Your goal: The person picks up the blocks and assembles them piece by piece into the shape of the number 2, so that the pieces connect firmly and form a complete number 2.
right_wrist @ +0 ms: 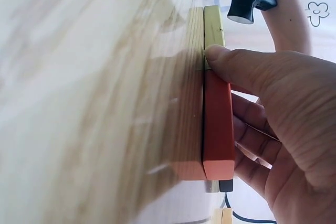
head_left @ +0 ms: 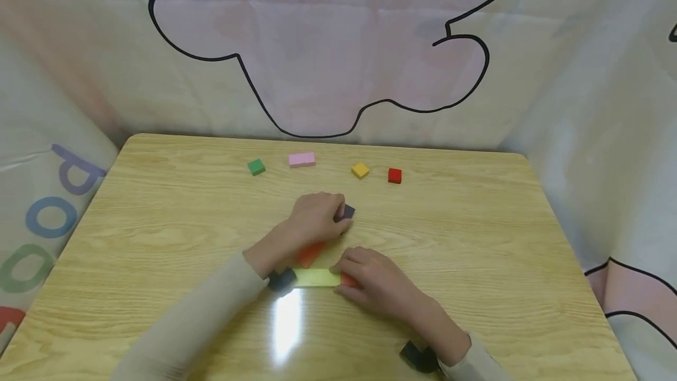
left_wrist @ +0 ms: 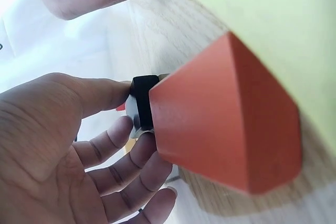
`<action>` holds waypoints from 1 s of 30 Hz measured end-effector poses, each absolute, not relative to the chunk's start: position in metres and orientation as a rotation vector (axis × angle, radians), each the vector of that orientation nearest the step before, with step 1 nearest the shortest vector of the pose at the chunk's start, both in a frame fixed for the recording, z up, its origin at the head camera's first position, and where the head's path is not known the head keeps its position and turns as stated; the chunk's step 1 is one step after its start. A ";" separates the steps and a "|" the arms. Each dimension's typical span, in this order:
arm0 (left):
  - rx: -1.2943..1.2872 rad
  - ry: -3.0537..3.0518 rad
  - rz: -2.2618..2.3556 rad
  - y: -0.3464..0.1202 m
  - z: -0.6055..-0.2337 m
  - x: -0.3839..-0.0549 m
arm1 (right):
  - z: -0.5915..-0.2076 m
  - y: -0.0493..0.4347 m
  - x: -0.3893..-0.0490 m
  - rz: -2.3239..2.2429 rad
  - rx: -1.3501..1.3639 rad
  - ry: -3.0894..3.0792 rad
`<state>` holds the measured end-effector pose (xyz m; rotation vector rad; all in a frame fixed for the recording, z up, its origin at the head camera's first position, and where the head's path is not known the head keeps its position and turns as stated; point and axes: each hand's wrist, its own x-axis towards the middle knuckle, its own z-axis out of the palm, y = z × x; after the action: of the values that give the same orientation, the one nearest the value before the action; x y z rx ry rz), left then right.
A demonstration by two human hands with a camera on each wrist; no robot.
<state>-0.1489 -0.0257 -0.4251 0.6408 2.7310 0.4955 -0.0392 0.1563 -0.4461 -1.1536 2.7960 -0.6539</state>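
My left hand [head_left: 316, 216] pinches a black block [left_wrist: 144, 98] between thumb and fingers, over the middle of the table. Just below that hand, an orange block with angled faces [head_left: 310, 254] lies on the wood, partly hidden by it. A long yellow-green block [head_left: 316, 277] lies flat nearer me. At its right end sits an orange-red block [right_wrist: 218, 124], lined up end to end with it. My right hand [head_left: 378, 281] holds this orange-red block, with the thumb near the joint in the right wrist view.
Along the far side of the table [head_left: 476, 222] lie a green block [head_left: 256, 167], a pink block [head_left: 302, 160], a yellow block [head_left: 360, 170] and a red block [head_left: 394, 176]. Printed cloth [head_left: 328, 75] hangs behind the table and at both sides.
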 end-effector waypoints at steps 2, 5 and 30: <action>0.627 2.727 0.497 -0.028 -0.425 -0.148 | -0.446 0.156 -0.039 -0.655 -1.163 2.797; 0.614 2.723 0.507 -0.031 -0.426 -0.148 | -0.446 0.155 -0.039 -0.650 -1.179 2.804; 0.591 2.721 0.539 -0.040 -0.427 -0.144 | -0.445 0.156 -0.039 -0.657 -1.170 2.790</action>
<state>-0.1444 -0.0396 -0.4265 0.5909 2.7212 0.5386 -0.0394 0.1559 -0.4450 -1.1697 2.7904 -0.6570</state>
